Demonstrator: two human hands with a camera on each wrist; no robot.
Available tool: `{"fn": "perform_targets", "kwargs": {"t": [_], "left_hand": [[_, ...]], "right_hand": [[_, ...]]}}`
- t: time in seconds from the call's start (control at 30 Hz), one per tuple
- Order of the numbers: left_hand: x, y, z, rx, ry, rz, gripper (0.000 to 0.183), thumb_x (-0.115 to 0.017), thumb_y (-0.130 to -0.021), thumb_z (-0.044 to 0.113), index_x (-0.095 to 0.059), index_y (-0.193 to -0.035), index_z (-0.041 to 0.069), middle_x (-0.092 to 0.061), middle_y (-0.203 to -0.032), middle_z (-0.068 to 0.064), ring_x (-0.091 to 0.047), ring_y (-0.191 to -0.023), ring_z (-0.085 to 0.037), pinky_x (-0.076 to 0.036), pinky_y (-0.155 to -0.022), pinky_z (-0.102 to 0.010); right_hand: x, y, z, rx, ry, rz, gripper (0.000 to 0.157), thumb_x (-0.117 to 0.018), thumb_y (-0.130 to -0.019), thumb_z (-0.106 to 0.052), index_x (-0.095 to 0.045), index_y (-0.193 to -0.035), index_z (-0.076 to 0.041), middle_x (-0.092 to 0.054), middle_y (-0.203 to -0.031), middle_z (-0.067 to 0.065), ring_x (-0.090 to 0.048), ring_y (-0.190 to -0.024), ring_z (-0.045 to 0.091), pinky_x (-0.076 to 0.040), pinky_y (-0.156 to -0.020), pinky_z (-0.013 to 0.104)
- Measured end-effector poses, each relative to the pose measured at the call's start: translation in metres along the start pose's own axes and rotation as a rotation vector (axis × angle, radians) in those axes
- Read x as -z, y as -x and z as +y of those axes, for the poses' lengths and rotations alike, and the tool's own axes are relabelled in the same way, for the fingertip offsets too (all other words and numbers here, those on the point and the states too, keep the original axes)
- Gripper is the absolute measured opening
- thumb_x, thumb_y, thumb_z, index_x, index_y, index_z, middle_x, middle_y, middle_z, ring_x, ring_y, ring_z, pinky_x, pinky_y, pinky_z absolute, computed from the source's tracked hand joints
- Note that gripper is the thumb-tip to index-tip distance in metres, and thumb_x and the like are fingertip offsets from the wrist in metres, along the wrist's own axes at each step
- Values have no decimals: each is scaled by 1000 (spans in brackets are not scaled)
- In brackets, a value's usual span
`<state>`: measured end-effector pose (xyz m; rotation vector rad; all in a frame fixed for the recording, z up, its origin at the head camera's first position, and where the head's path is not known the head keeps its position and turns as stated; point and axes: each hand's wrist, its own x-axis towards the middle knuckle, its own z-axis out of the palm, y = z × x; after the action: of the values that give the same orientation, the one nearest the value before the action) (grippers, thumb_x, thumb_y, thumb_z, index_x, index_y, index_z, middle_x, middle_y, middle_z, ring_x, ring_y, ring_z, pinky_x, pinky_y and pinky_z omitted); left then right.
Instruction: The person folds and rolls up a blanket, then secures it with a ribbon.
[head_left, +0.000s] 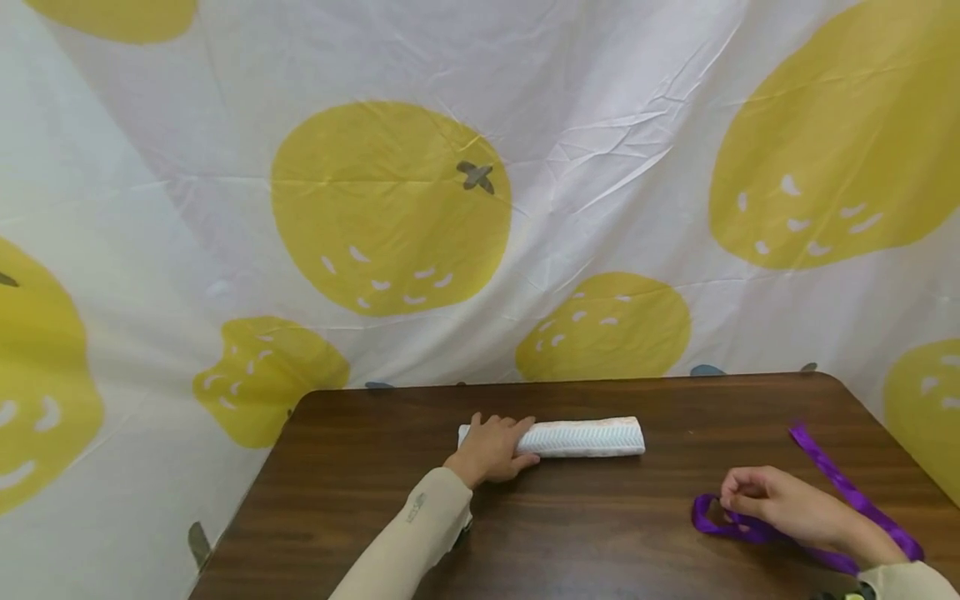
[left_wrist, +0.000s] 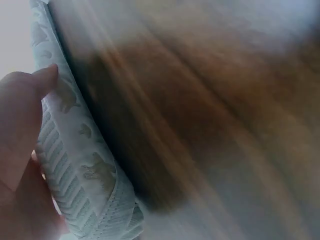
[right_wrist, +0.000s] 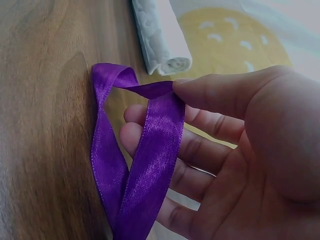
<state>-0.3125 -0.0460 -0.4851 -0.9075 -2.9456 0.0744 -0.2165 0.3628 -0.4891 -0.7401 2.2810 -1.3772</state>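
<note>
A rolled white cloth [head_left: 588, 437] with a pale herringbone pattern lies lengthwise across the brown table. Its left part is held by my left hand [head_left: 493, 450], fingers over the top and thumb along the near side. In the left wrist view the roll [left_wrist: 82, 145] shows grey animal-like prints and a folded end. At the right, a purple satin ribbon [head_left: 847, 487] trails over the tabletop. My right hand [head_left: 780, 504] pinches it between thumb and fingers. A loop of the ribbon [right_wrist: 157, 145] hangs from that pinch in the right wrist view, in front of the curled fingers.
The dark wood-grain table [head_left: 360, 500] has rounded far corners. Behind it hangs a white curtain [head_left: 585, 167] printed with large yellow fruits, close to the table's back edge. One ribbon end reaches toward the table's right edge.
</note>
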Motion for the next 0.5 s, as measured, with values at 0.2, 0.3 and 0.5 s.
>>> {"fn": "perform_targets", "kwargs": {"t": [0.2,0.3,0.5], "left_hand": [[-2,5,0,-12,-19,34,70,-47,-88,61,-33,-145,24,-55,-129,-3,-49,-120,-25,-30,-100,-57],[-3,5,1,-17,-30,41,70,-47,-87,62,-33,-145,24,-55,-128,-3,-50,-118,-24,-30,-99,-56],[-5,7,1,-19,-33,54,71,-47,-87,63,-32,-145,25,-55,-127,-2,-50,-118,-24,-31,-99,-56]], "right_hand": [[0,2,-1,-24,0,6,22,-48,-97,-16,-52,-96,6,-62,-86,11,-58,-70,18,-44,-57,30],[-1,2,0,-10,-7,3,21,-48,-97,-15,-51,-96,6,-62,-86,11,-58,-70,18,-45,-57,30],[-2,1,0,16,-10,-8,18,-47,-97,-12,-52,-96,6,-61,-81,7,-58,-69,19,-44,-56,30]]}}
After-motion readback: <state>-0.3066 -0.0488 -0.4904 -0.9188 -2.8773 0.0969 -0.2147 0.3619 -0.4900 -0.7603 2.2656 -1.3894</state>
